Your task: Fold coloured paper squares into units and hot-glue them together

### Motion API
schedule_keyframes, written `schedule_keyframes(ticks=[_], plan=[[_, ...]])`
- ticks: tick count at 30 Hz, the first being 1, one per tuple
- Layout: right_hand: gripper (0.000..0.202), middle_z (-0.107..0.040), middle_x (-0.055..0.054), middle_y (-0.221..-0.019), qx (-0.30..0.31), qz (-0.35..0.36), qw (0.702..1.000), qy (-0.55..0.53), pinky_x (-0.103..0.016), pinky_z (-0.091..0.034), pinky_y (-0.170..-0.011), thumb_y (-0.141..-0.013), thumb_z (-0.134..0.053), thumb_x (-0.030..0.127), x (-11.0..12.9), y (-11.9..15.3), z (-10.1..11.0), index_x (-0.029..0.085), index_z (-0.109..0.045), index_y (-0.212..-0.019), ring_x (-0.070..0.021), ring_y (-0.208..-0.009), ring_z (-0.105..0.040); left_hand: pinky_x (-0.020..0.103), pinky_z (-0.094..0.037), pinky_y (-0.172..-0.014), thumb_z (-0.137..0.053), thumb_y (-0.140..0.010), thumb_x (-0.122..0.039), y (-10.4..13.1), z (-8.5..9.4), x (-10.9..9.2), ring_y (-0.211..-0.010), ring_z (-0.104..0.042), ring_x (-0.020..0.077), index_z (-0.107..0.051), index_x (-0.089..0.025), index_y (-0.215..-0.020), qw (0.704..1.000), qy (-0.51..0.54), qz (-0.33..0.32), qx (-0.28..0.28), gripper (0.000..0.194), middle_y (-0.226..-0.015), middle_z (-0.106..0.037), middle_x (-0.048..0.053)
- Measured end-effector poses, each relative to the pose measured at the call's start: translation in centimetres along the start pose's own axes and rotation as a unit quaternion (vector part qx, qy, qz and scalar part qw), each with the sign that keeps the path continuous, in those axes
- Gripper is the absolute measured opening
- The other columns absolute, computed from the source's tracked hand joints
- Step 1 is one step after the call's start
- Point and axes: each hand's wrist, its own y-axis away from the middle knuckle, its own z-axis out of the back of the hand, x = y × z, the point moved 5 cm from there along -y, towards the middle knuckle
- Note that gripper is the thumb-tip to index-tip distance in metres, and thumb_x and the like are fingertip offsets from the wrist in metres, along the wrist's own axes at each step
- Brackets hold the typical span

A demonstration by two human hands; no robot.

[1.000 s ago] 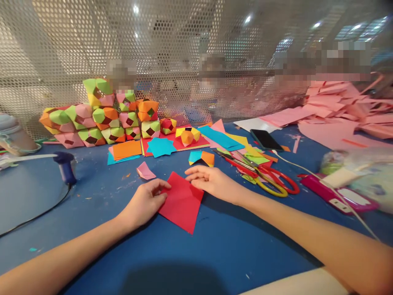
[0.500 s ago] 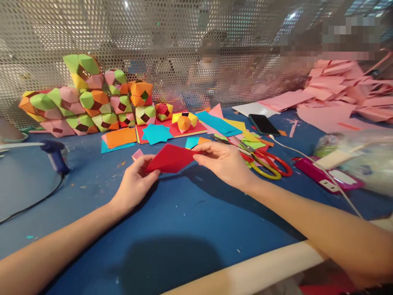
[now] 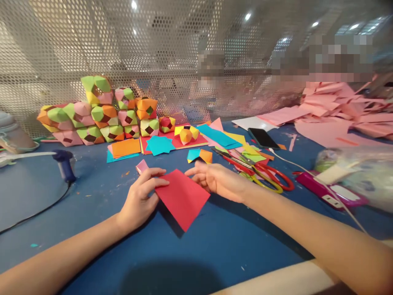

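A red paper square is held just above the blue table, one corner pointing toward me. My left hand pinches its left corner, with fingers on top and the thumb beneath. My right hand is beside the upper right edge, fingers apart and slightly curled, gripping nothing visible. Behind the red paper lie a small blue and orange folded piece and a small pink piece.
Folded paper balls are stacked at the back left. A blue glue gun with a cord stands left. Scissors, a phone, a magenta power strip and pink paper are on the right.
The red paper has tilted so its face shows more fully, and it sits lower in view. My right hand has let go of its right corner and opened. The camera view has shifted upward.
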Motion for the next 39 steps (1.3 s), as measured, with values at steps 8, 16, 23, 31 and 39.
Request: schedule_keyframes(ticks=[8, 16, 23, 31, 39], plan=[[0.039, -0.064, -0.002, -0.082, -0.086, 0.13, 0.959, 0.235, -0.031, -0.049, -0.071, -0.071, -0.066, 0.028, 0.9, 0.1, 0.4, 0.015, -0.054, -0.106, -0.0155, -0.075, -0.062, 0.031, -0.047, -0.088, -0.036, -0.084, -0.011, 0.2, -0.4, 1.3, -0.102, -0.059, 0.0178, -0.057, -0.019, -0.115, 0.966, 0.12, 0.214, 0.083, 0.039, -0.118, -0.06, 0.007], [0.024, -0.066, -0.003, -0.088, -0.078, 0.198, 0.915, 0.343, -0.029, -0.049, -0.072, -0.079, -0.057, 0.024, 0.6, 0.0, -0.2, 0.016, -0.058, -0.101, -0.0147, -0.079, -0.059, 0.029, -0.05, -0.072, -0.048, -0.085, -0.025, 0.7, -1.8, 2.0, -0.081, -0.061, 0.0165, -0.053, -0.019, -0.116, 0.956, 0.108, 0.248, 0.11, 0.032, -0.092, -0.066, 0.004], [0.01, -0.067, -0.003, -0.084, -0.086, 0.339, 0.846, 0.403, -0.026, -0.048, -0.07, -0.085, -0.052, 0.019, 1.0, 1.1, -2.1, 0.018, -0.062, -0.086, -0.014, -0.077, -0.06, 0.027, -0.048, -0.072, -0.045, -0.083, -0.012, 0.6, -1.9, 0.8, -0.086, -0.061, 0.0164, -0.058, -0.022, -0.107, 0.974, -0.029, 0.159, 0.157, 0.03, -0.097, -0.067, 0.004], [0.012, -0.064, -0.007, -0.083, -0.004, 0.54, 0.602, 0.588, -0.029, -0.043, -0.068, -0.087, -0.049, 0.012, -0.6, 2.9, -4.1, 0.015, -0.06, -0.088, -0.0153, -0.076, -0.053, 0.025, -0.046, -0.076, -0.045, -0.078, -0.003, 0.3, -2.0, 0.6, -0.084, -0.057, 0.0153, -0.064, -0.017, -0.089, 0.97, -0.057, 0.109, 0.211, 0.026, -0.087, -0.063, 0.004], [0.013, -0.061, -0.005, -0.077, 0.05, 0.538, 0.546, 0.64, -0.028, -0.038, -0.064, -0.088, -0.048, 0.015, -1.7, 3.0, -4.7, 0.015, -0.059, -0.082, -0.015, -0.072, -0.049, 0.023, -0.045, -0.071, -0.042, -0.079, -0.002, 0.1, -1.3, 0.8, -0.078, -0.057, 0.0139, -0.064, -0.017, -0.087, 0.955, -0.083, 0.091, 0.27, 0.027, -0.085, -0.06, 0.005]])
